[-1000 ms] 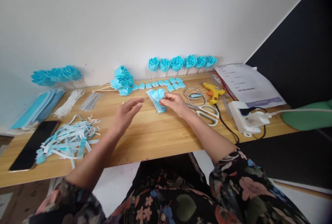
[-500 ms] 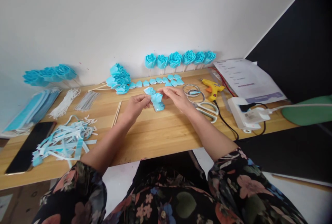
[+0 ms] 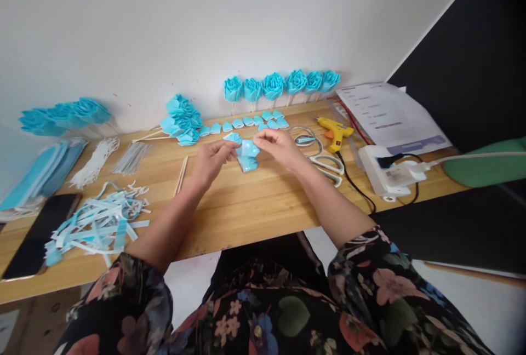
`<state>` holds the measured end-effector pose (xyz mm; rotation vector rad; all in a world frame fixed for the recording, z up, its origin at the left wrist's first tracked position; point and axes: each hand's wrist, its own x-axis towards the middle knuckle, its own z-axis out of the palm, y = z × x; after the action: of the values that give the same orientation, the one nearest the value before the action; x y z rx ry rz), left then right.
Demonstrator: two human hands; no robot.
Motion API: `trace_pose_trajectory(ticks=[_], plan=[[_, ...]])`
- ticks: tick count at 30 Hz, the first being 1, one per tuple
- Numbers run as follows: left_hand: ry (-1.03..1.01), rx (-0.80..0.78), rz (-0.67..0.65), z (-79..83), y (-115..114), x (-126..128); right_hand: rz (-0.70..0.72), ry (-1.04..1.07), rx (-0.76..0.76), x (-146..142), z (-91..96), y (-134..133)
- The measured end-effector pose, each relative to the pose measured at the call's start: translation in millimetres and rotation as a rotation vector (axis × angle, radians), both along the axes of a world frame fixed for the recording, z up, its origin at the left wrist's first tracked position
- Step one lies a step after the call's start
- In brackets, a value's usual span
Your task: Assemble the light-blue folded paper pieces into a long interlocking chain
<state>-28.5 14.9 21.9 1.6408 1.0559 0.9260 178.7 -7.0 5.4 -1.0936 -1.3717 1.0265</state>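
Just above the wooden table (image 3: 230, 212), a light-blue folded petal piece (image 3: 249, 148) is pinched between both hands. My left hand (image 3: 212, 161) grips its left side with thumb and forefinger. On its upper right edge, the fingertips of my right hand (image 3: 279, 149) are closed. More blue pieces (image 3: 246, 164) lie directly beneath and beside it; whether they are joined to it I cannot tell. Behind the hands, several folded blue petals (image 3: 249, 121) sit in short rows. Thin wooden sticks (image 3: 181, 176) lie left of my left hand.
Finished blue flowers on sticks (image 3: 273, 86) lean on the wall. At right are scissors (image 3: 329, 164), a yellow glue gun (image 3: 336, 129), a power strip (image 3: 382, 171) and paper (image 3: 390, 114). At left lie cut strips (image 3: 98, 223), a phone (image 3: 36, 237), face masks (image 3: 45, 169) and wires (image 3: 131, 158).
The camera view has shifted slightly. My right fingertips have drawn in closer on the petal piece's upper right edge, and the piece has turned a little. Both hands still hold it.
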Motion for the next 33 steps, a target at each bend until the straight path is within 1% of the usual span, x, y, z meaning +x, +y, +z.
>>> trace_pose_trajectory(ticks=[3,5,7,9,11,15,18,22,25,28,33], plan=[[-0.159,-0.096,0.096,-10.3,5,-7,-0.042,0.227,-0.101,4,-0.7,4],[-0.264,-0.187,0.147,-15.7,8,-12,-0.023,0.308,-0.167,6,-1.5,5],[-0.364,-0.285,0.204,-16.7,11,-16,0.005,0.352,-0.207,7,-2.7,6],[-0.448,-0.398,0.262,-13.2,11,-18,0.010,0.388,-0.236,8,-4.2,7],[-0.515,-0.522,0.289,-7.2,11,-19,-0.005,0.439,-0.271,9,-6.1,8],[-0.590,-0.716,0.275,2.0,6,-20,-0.012,0.546,-0.360,11,-10.8,11],[-0.583,-0.820,0.245,3.2,2,-19,0.022,0.544,-0.412,11,-13.8,12],[-0.574,-0.897,0.163,2.9,0,-17,0.034,0.533,-0.431,11,-15.7,12],[-0.559,-0.916,0.138,4.2,0,-15,0.045,0.545,-0.446,10,-15.7,12],[-0.549,-0.928,0.122,3.5,2,-13,0.064,0.573,-0.478,8,-14.7,12],[-0.545,-0.919,0.149,-5.2,9,-11,0.063,0.600,-0.490,6,-14.1,11]])
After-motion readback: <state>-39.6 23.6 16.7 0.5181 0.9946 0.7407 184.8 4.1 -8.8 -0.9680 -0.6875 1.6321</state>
